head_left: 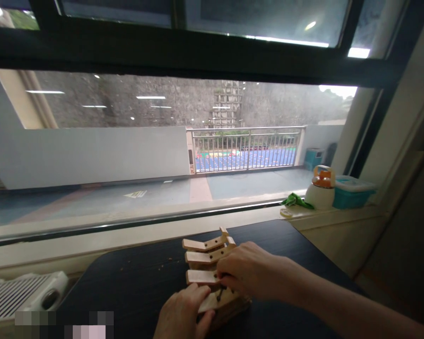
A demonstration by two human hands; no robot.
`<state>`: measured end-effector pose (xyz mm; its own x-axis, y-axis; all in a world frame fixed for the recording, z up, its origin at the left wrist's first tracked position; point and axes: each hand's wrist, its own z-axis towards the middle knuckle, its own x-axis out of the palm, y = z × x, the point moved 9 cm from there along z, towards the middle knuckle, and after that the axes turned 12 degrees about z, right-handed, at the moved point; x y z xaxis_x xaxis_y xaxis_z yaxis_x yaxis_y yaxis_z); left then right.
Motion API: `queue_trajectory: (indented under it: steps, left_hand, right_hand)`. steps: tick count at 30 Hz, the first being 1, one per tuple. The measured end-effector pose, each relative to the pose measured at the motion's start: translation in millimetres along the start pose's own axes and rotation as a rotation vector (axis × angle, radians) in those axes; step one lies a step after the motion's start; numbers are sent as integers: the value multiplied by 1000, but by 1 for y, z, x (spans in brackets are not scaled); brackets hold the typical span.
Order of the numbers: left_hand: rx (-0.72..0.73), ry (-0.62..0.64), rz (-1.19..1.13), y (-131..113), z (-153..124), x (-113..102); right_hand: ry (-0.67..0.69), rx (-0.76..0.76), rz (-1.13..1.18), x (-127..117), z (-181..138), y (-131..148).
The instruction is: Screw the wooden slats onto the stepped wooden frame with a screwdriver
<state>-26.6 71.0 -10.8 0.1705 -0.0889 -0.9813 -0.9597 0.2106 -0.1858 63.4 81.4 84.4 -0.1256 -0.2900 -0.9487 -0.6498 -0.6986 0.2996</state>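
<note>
Several pale wooden pieces, each bent up at its far end and drilled with dark holes, stand in a row on the dark table; the farthest wooden piece [199, 245] is fully in sight. My left hand [183, 308] grips the end of the nearest wooden piece [214, 301], its thumb at the near side and fingers on top. Over the row's right part, my right hand [245, 270] is closed in a pinch near the third piece [201, 277]. Its fingertips hide what they hold. A small dark metal rod [220, 294] sticks up from the nearest piece, just below those fingertips.
The dark table [137, 287] stands against a window sill [92, 245]. On the sill's right are a green cloth [297, 201], a white and orange kettle-shaped container [320, 193] and a teal lidded box [353, 194]. A white slatted unit [28, 292] is at the left. Small crumbs lie on the table.
</note>
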Motion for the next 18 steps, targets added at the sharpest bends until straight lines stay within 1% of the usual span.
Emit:
queue_trajectory:
  steps: [3, 6, 13, 18]
  left_hand:
    - [-1, 2, -3, 0, -1, -1]
    - [10, -5, -10, -1, -1, -1]
    - [15, -11, -16, 0, 0, 0]
    - [13, -15, -4, -1, 0, 0]
  right_hand:
    - [-34, 32, -32, 2, 3, -6]
    - [-38, 41, -50, 3, 2, -7]
    - [-37, -28, 31, -10, -8, 4]
    - [-5, -45, -3, -8, -4, 5]
